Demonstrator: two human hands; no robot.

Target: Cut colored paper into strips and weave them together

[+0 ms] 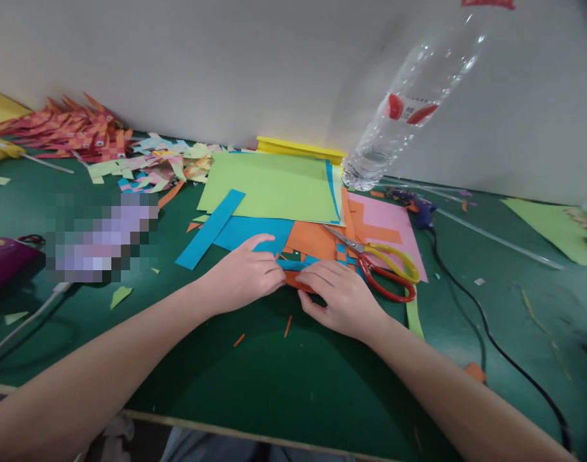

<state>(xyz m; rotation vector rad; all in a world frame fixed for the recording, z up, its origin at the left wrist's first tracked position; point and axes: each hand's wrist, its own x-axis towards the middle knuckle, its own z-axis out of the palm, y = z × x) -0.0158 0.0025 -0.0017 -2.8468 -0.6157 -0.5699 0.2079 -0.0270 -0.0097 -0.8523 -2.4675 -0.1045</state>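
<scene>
Low over the green table, both my hands meet at a narrow orange paper strip [299,281]. My left hand [247,273] pinches its left end, with the index finger raised. From the right, the fingers of my right hand [339,295] close on the same strip, covering much of it. A blue paper edge [293,264] shows just behind the strip; whether the two are joined I cannot tell. Beside my right hand lie scissors [387,263] with red and yellow handles. Behind my hands are a blue strip [211,228] and a stack of light green sheets [269,186].
A tall clear bottle [399,122] stands behind the paper at the right. Farther right lies a glue gun [418,208] with a black cord [461,289]. Woven paper pieces [81,131] are heaped at the back left. A blurred-out device [105,240] with a cable lies left.
</scene>
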